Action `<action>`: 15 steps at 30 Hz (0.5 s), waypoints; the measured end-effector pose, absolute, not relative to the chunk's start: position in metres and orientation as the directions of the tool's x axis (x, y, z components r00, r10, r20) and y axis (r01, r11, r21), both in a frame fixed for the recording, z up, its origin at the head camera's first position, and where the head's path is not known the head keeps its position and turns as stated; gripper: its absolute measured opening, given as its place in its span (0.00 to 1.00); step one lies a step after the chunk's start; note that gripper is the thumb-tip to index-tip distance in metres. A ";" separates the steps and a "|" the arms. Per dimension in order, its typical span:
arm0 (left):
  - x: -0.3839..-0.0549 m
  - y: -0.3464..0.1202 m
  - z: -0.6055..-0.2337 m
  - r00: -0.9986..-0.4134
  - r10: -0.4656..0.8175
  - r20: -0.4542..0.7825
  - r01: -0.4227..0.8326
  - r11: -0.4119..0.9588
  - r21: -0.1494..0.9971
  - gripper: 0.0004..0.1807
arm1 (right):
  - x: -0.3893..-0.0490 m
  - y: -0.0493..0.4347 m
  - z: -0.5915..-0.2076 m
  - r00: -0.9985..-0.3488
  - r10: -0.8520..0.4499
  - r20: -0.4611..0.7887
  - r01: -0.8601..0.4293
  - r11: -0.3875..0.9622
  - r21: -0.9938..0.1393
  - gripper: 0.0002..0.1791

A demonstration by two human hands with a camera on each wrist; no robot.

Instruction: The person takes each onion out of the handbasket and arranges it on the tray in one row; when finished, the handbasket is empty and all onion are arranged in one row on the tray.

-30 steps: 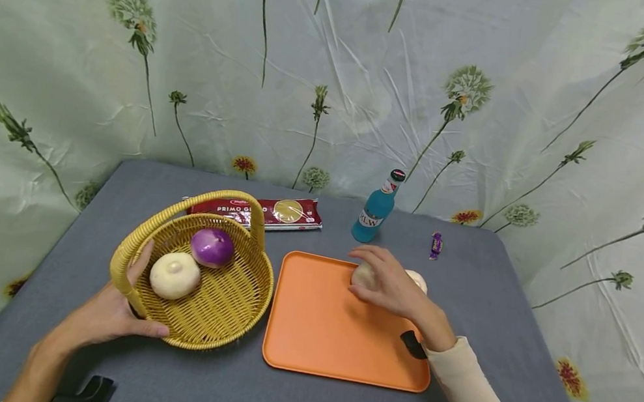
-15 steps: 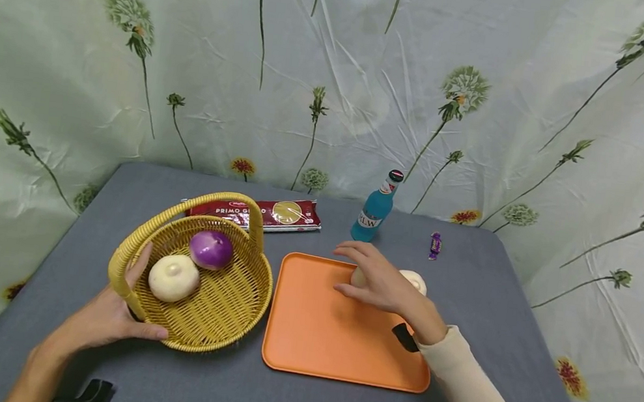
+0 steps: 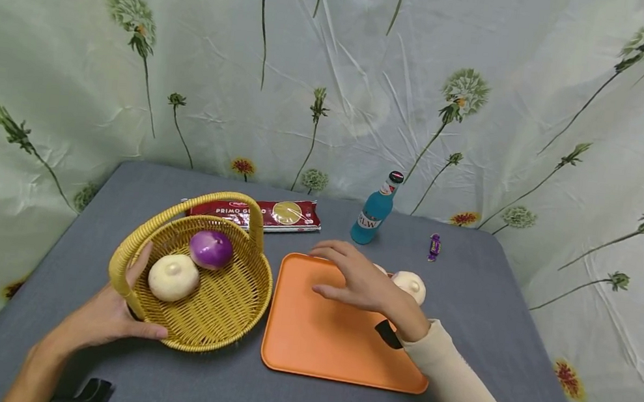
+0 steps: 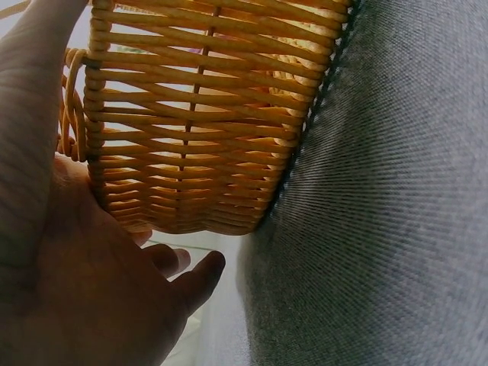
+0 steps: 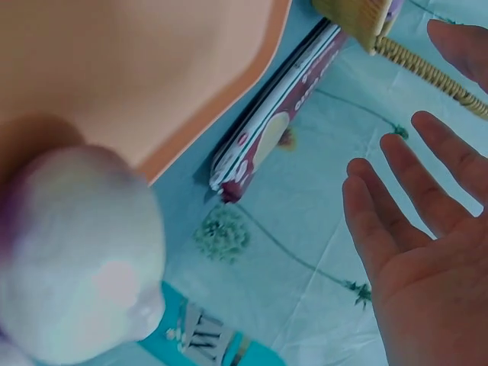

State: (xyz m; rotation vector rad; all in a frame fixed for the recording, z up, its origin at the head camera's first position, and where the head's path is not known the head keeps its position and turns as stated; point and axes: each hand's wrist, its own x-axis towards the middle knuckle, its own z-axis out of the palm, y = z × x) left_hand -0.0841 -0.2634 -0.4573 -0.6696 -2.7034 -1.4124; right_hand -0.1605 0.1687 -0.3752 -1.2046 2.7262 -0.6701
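My left hand (image 3: 100,315) holds the side of a yellow wicker basket (image 3: 227,315), with the thumb along the rim and the other fingers near the base of the handle. Inside the basket lie a round white turnip-like vegetable (image 3: 174,277) and a glossy purple one (image 3: 211,249). Over the orange tray (image 3: 318,348) hovers my right hand (image 3: 355,280), fingers spread, holding nothing. A pale round vegetable with a nub (image 3: 410,286) sits at the tray's far right corner. Another beside it is mostly hidden by the right hand; the right wrist view shows a white, purple-tinged one (image 5: 91,252) close up.
A red pasta packet (image 3: 291,215) lies behind the basket. Farther right stand a blue bottle (image 3: 370,218) with a dark cap and a small purple wrapped candy (image 3: 434,247). Flower-printed cloth (image 3: 356,100) hangs behind the grey table (image 3: 208,385).
My right hand has moved left over the tray, away from the pale vegetables, uncovering more of the one at the corner. The left hand and basket have stayed in place.
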 end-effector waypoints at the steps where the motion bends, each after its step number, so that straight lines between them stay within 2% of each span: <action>1: -0.084 -0.263 -0.458 -0.908 0.362 0.211 0.380 0.496 0.781 0.83 | -0.160 0.166 -0.375 -0.679 -0.728 0.097 -0.690 0.587 -0.423 0.29; 15: -0.083 -0.262 -0.456 -0.906 0.367 0.209 0.375 0.473 0.797 0.83 | -0.159 0.141 -0.368 -0.605 -0.788 0.114 -0.747 0.513 -0.424 0.26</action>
